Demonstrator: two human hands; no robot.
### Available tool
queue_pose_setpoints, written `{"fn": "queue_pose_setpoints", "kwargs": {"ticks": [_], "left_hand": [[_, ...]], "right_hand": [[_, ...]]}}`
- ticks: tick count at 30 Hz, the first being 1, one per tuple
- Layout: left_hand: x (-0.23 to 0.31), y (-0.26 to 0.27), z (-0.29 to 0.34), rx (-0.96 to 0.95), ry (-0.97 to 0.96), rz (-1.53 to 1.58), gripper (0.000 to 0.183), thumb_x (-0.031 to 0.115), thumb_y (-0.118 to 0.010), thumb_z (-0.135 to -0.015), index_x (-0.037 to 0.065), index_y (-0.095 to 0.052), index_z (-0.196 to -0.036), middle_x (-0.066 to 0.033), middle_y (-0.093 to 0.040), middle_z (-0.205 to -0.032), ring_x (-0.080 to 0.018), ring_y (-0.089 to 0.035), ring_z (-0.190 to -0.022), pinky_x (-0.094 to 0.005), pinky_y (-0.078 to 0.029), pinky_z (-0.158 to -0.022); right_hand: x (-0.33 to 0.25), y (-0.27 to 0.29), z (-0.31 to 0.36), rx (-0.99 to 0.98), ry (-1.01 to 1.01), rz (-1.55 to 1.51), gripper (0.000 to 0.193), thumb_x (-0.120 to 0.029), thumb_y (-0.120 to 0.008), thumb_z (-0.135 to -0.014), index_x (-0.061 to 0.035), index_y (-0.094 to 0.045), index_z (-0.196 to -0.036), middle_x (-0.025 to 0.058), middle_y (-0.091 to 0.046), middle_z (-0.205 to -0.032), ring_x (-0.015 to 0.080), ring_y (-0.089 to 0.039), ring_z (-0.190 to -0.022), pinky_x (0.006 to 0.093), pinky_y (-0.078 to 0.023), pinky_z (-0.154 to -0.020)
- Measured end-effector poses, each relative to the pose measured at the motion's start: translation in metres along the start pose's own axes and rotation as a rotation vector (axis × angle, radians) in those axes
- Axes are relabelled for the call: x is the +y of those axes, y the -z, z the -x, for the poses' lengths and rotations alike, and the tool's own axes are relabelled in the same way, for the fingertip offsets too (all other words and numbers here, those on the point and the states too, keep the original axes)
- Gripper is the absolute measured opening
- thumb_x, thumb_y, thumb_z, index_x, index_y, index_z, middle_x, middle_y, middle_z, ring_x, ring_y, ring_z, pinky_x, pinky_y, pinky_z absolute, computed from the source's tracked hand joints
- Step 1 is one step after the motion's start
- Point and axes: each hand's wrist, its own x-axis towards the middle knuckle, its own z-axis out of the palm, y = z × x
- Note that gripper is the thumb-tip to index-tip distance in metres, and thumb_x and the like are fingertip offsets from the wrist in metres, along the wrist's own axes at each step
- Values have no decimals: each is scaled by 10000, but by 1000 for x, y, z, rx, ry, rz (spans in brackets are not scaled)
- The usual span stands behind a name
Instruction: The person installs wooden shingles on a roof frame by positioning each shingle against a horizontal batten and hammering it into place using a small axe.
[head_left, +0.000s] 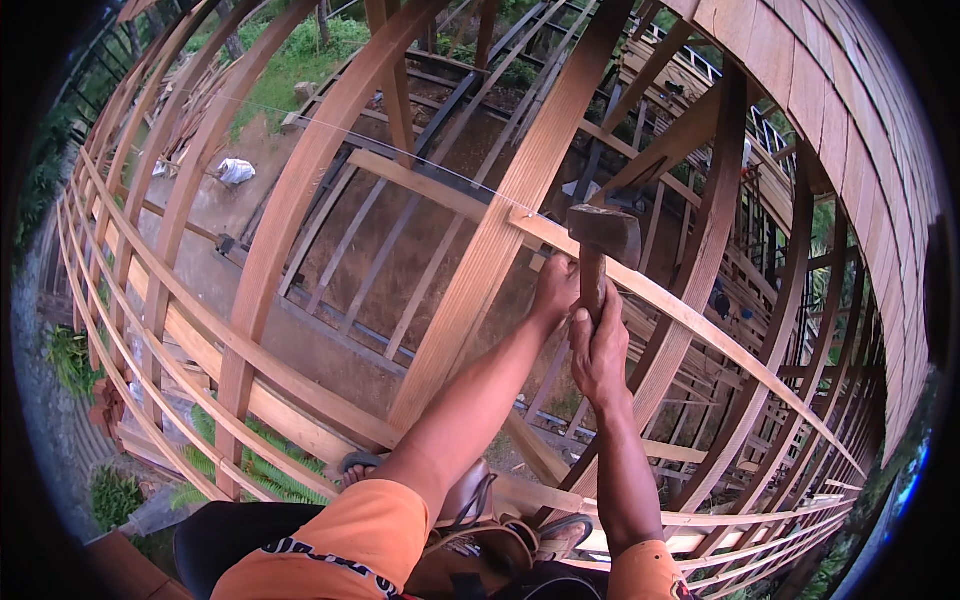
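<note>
My right hand is wrapped round the wooden handle of a hammer, its dark metal head raised upright above the fist. Just left of it, my left hand is closed at the underside of a pale wooden batten; its fingers are partly hidden by the batten and the hammer handle. The batten runs down to the right across several sloping rafters, and its left end lies against a broad rafter. A thin string stretches from the upper left to that end.
I am high on an open timber roof frame. My sandalled feet are on the lower battens. A brown pouch hangs between my arms. Wooden shingles cover the upper right. Far below are bare ground, a white sack and stacked timber.
</note>
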Motion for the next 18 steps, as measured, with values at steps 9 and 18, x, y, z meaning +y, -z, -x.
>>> {"fn": "queue_pose_setpoints", "kwargs": {"ticks": [9, 18], "left_hand": [[-14, 8, -9, 2, 92, 87, 132, 154, -666, -894, 24, -642, -906, -45, -678, -794, -174, -702, -781, -295, -571, -680], [9, 2, 1, 17, 41, 74, 260, 283, -677, -951, 32, -637, -898, -38, -642, -775, -108, -598, -702, -304, -497, -628]], "right_hand": [[-16, 3, -2, 13, 87, -32, 368, -29, -509, -929, 3, -468, -1293, 162, -642, -915, 306, -650, -782, 414, -521, -746], [-6, 9, -12, -201, -21, 34, 560, -140, -514, -1023, -54, -271, -1521, 313, -612, -1186, 457, -644, -1023, 481, -520, -838]]}}
